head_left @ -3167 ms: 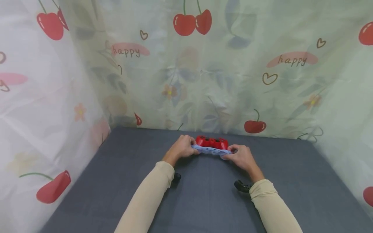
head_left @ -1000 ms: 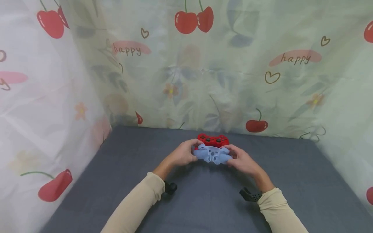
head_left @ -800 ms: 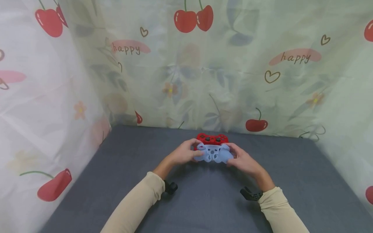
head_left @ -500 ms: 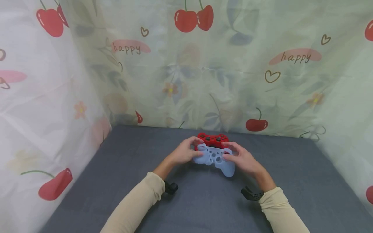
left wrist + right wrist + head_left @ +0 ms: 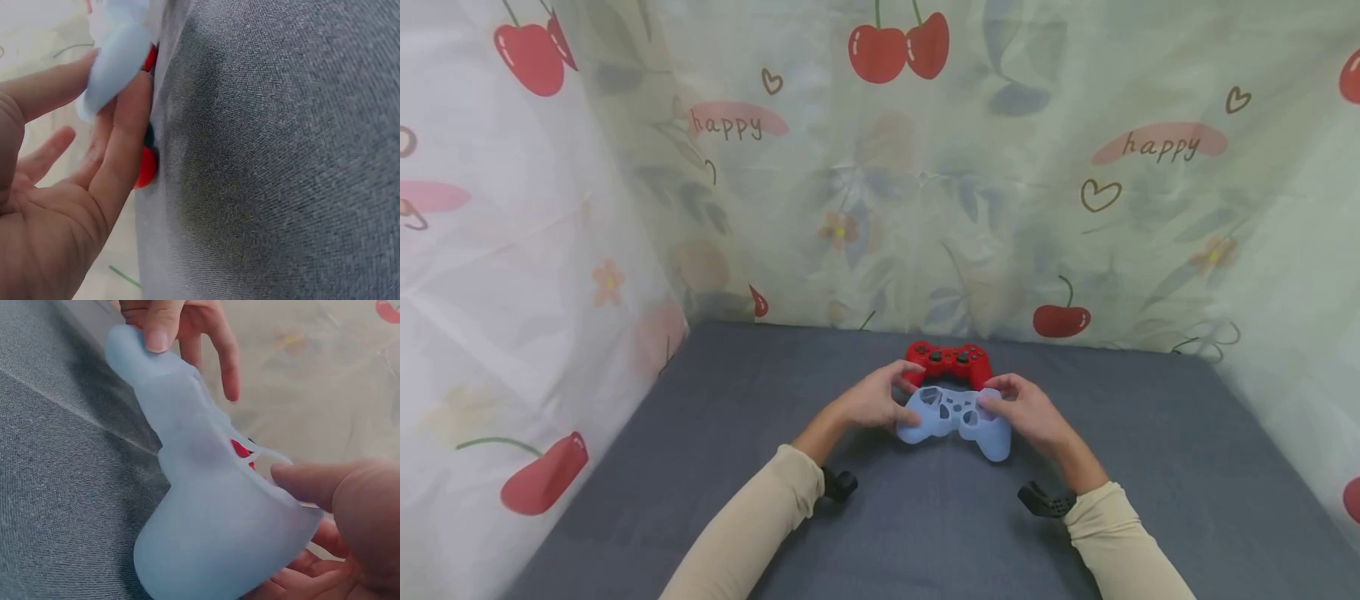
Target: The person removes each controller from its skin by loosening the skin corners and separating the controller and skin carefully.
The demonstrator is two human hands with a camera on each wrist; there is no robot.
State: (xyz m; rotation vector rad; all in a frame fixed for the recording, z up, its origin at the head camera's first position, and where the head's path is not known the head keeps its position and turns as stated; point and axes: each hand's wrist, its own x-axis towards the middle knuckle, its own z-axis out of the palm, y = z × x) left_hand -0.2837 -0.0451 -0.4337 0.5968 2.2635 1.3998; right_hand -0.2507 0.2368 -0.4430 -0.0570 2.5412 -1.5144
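Observation:
A pale blue, soft-looking game controller cover (image 5: 957, 413) with cut-out holes is held between both hands, a little above the table. My left hand (image 5: 877, 398) pinches its left grip, thumb on one face and fingers on the other, as the left wrist view shows on the cover (image 5: 119, 69). At the cover's right shoulder my right hand (image 5: 1028, 412) pinches the edge between thumb and fingers. Just behind lies a red game controller (image 5: 947, 360) with dark thumbsticks, apart from the right hand. Its lower part is partly hidden by the left fingers and cover.
A dark grey cloth covers the table (image 5: 925, 533). Behind it hangs a cherry-printed curtain (image 5: 910, 208), close to the red controller, with more curtain at both sides. Each wrist wears a black camera mount (image 5: 1047, 500).
The cover was bunched and folded earlier; now it is spread out, its right grip hanging down, and has come nearer. Both hands still hold it. The red controller now shows more fully.

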